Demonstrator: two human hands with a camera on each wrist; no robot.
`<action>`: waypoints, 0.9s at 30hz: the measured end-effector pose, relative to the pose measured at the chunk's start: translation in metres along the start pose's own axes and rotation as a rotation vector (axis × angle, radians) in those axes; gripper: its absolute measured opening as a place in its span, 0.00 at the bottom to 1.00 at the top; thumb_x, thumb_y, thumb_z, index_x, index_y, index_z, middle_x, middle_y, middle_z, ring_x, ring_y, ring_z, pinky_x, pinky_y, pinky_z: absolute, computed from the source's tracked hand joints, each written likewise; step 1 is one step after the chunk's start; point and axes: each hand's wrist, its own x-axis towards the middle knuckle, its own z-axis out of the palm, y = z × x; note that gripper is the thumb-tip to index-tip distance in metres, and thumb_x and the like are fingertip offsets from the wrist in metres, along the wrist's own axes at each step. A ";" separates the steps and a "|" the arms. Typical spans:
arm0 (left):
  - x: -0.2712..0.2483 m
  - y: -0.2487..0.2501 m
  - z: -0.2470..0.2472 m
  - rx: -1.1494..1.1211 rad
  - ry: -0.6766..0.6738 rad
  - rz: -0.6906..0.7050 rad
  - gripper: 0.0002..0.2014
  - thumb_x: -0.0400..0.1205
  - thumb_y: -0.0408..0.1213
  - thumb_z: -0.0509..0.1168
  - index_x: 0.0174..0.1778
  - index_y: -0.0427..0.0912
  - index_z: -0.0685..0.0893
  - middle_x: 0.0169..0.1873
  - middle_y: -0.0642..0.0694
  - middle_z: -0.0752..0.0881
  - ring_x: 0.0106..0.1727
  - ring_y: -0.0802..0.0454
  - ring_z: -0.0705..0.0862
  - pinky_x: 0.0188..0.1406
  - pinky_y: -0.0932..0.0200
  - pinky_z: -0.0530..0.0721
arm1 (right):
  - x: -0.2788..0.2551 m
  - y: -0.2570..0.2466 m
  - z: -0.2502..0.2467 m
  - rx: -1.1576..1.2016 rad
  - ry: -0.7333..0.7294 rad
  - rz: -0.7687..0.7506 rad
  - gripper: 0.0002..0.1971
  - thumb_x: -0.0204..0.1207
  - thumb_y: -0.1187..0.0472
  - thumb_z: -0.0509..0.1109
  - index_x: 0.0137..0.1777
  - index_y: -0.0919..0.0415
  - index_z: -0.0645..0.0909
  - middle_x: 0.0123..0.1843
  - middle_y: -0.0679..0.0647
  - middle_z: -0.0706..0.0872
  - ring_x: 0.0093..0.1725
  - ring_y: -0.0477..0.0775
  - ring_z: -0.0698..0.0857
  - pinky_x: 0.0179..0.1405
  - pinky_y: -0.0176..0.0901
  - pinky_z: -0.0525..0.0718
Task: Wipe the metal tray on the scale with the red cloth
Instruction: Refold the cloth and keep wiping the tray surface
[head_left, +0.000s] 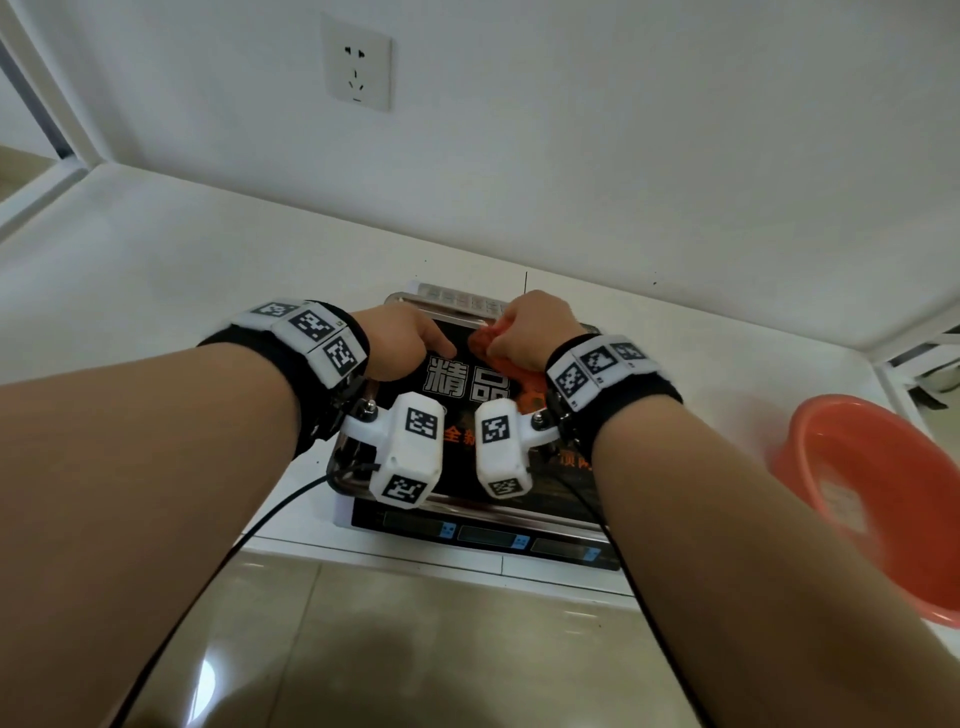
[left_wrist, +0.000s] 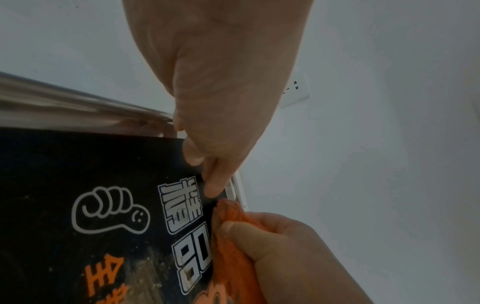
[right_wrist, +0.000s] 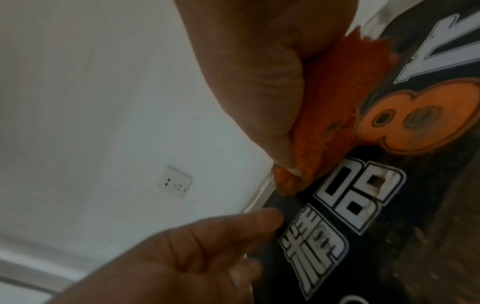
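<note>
**A:** What are the fingers doing here?

**B:** The right hand has its fingers curled tight round the bunched red cloth, thumb clamped on top, pressing it onto the far right part of the metal tray. The left hand has one finger stretched out, tip touching the tray's black printed liner just beside the cloth; its other fingers are tucked in and hold nothing.

**A:** Anything in the tray?

**B:** Only that liner with white and orange lettering, a bit dusty. The tray sits on the scale, display strip on the near side. Off to the right there's an orange basin, tilted; can't tell what's in it.

**A:** And the room?

**B:** White worktop, white wall with a socket, tiled floor below.
</note>
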 end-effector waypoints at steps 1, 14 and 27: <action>0.000 -0.001 0.000 -0.001 -0.002 0.002 0.26 0.80 0.22 0.54 0.65 0.51 0.85 0.66 0.46 0.83 0.60 0.47 0.85 0.63 0.53 0.84 | -0.002 -0.003 0.001 -0.010 -0.033 -0.029 0.15 0.70 0.50 0.79 0.53 0.57 0.91 0.51 0.53 0.92 0.52 0.52 0.88 0.48 0.43 0.88; 0.013 0.003 0.003 0.000 0.023 0.030 0.28 0.79 0.21 0.52 0.64 0.55 0.86 0.73 0.46 0.77 0.69 0.46 0.80 0.71 0.52 0.79 | -0.011 0.046 -0.046 0.181 -0.084 0.131 0.07 0.65 0.64 0.81 0.43 0.56 0.91 0.45 0.55 0.92 0.43 0.53 0.90 0.41 0.44 0.89; 0.017 0.006 0.007 0.098 -0.008 0.057 0.29 0.80 0.22 0.52 0.66 0.58 0.83 0.75 0.48 0.75 0.72 0.49 0.77 0.70 0.55 0.79 | -0.006 0.038 -0.013 0.213 0.006 0.093 0.10 0.72 0.69 0.73 0.48 0.55 0.88 0.52 0.52 0.91 0.55 0.55 0.88 0.58 0.54 0.89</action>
